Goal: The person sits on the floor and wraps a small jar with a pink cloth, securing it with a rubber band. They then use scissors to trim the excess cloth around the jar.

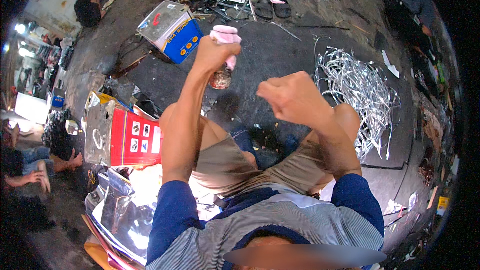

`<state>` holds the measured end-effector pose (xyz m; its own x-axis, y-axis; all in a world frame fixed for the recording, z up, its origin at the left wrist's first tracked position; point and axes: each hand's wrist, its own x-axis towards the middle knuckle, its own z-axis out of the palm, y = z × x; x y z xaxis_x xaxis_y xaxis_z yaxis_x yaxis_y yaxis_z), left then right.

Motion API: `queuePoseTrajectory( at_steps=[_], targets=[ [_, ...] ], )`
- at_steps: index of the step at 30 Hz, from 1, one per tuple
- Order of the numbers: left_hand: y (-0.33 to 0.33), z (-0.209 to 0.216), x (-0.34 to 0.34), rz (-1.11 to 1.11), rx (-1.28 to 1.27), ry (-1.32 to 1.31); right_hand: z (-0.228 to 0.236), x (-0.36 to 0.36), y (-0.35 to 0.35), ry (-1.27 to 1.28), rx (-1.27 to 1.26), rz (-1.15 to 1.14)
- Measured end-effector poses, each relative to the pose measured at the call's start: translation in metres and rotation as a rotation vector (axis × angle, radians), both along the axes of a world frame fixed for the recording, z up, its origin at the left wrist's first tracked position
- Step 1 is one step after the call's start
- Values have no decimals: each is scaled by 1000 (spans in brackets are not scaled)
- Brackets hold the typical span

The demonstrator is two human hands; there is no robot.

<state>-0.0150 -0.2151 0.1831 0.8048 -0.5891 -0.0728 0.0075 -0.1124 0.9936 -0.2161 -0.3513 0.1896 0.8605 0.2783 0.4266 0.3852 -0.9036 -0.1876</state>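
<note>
In front of me, my left hand (212,52) is closed round a soft pink-and-white piece (226,35). Part of the piece stands up above the fist and part hangs below it. Just under that hand shows a small round container (220,78), reddish and metallic-looking; whether it stands on the floor or touches the pink piece I cannot tell. To the right, my right hand (295,96) hangs over my right knee with its fingers curled into a pinch. What lies between those fingertips, if anything, is hidden.
A blue-and-white rectangular tin (182,40) stands ahead left, and a red tin (135,137) beside my left knee. On the right lies a tangled heap of silver strips (357,95). Black slippers (272,7) and scraps lie far ahead. Other people (89,7) sit nearby.
</note>
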Motion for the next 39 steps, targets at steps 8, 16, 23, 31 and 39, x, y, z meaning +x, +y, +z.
queuePoseTrajectory(
  at_steps=[8,16,23,31,39],
  targets=[
    [6,-3,2,-131,150,-124,25,-32,-3,-101,102,43],
    [-25,11,-48,-324,595,-501,95,-53,7,-81,47,194],
    [-23,-18,-73,-613,268,-613,120,2,-2,123,464,237],
    [-31,9,-126,-594,267,-925,86,67,-46,303,859,58],
    [-21,9,-114,-495,-38,-421,-7,60,-90,671,1626,-155]
  ],
)
